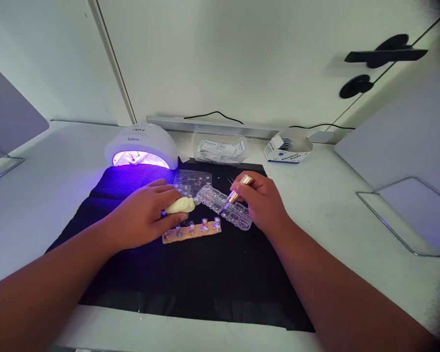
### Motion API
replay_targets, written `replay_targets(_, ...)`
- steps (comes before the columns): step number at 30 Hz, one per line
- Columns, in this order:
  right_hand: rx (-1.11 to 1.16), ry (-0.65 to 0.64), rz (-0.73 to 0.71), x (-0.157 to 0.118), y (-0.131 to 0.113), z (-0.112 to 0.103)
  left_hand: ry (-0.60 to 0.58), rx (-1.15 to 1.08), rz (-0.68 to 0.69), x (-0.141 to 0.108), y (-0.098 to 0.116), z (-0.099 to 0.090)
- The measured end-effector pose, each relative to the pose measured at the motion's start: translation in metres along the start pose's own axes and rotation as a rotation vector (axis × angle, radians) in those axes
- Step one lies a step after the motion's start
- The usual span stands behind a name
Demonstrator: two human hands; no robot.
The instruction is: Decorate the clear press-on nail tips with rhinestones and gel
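My left hand (150,212) is closed around a cream-coloured bottle (181,205), its neck pointing right. Between the fingers of my right hand (262,198) is a gold-handled brush (240,188), its tip down over a clear compartment case (238,215) that holds small pieces. Thin metal tips show beside the right fingers. Just below the bottle lies a tan strip (194,231) bearing several decorated nail tips (204,225). A clear sheet with small pieces (193,181) lies behind the bottle.
A lit white lamp (141,142) glows purple at the back left of the black mat (190,283). Behind the mat stand a clear box of packets (220,149) and an open alcohol pads box (288,151). Metal wire legs (388,227) are at the right.
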State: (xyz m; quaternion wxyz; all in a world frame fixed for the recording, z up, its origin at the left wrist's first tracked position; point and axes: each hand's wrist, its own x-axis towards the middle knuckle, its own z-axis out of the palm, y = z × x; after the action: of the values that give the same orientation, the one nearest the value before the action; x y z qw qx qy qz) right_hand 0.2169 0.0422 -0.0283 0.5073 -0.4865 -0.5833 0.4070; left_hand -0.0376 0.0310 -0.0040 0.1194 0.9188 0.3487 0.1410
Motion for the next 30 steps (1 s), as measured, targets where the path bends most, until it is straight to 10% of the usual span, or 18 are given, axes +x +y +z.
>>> replay_targets(12,0.456,0.023,-0.109,-0.013,-0.006,0.010,-0.006,0.008,0.005,0.000,0.001,-0.001)
replay_targets(30,0.454,0.027,-0.043,-0.013,-0.001,0.017,-0.019,-0.014,0.004,0.001,0.002,-0.002)
